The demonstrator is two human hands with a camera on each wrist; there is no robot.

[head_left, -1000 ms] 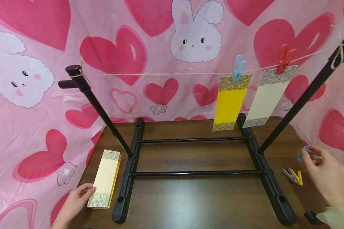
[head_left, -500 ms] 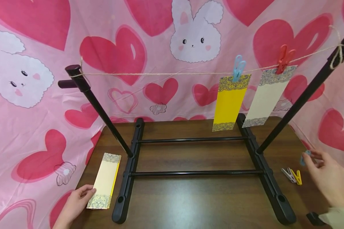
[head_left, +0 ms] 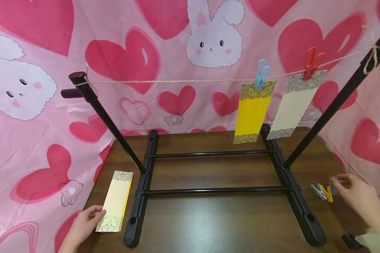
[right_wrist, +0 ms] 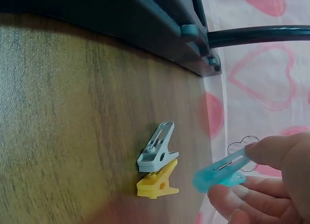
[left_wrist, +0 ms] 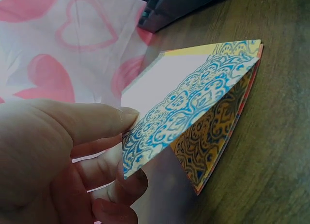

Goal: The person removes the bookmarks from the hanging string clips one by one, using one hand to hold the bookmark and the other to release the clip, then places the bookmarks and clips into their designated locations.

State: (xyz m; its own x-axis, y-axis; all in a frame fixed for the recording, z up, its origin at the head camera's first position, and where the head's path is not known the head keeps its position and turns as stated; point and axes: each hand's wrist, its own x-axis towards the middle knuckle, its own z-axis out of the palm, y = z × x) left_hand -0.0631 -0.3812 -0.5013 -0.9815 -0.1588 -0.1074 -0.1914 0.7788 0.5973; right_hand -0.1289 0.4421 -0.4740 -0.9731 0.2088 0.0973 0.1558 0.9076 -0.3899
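Note:
My left hand (head_left: pixel 83 224) pinches the near left edge of a cream card (left_wrist: pixel 164 93) with lace-patterned ends, thumb on top. In the left wrist view that corner is lifted off a yellow patterned card (left_wrist: pixel 206 132) beneath, whose own edge is raised from the table. At the far right my right hand (head_left: pixel 359 198) holds a light blue clothespin (right_wrist: pixel 220 173) between thumb and fingers. Beside it lie a grey clothespin (right_wrist: pixel 157 149) and a yellow clothespin (right_wrist: pixel 159 180), touching each other on the table. The blue one is held just above the table.
A black stand (head_left: pixel 216 190) carries a string (head_left: pixel 171 81) between two uprights. From it hang a yellow card (head_left: pixel 251 114) under a blue clothespin (head_left: pixel 262 74) and a white card (head_left: pixel 296 105) under a red clothespin (head_left: pixel 312 65). Pink cloth (head_left: pixel 174 52) hangs behind the wooden table (head_left: pixel 215 221).
My right hand has lowered with the blue clothespin towards the grey and yellow ones. The cream card's far end has shifted nearer, while my left hand keeps its pinch almost in place.

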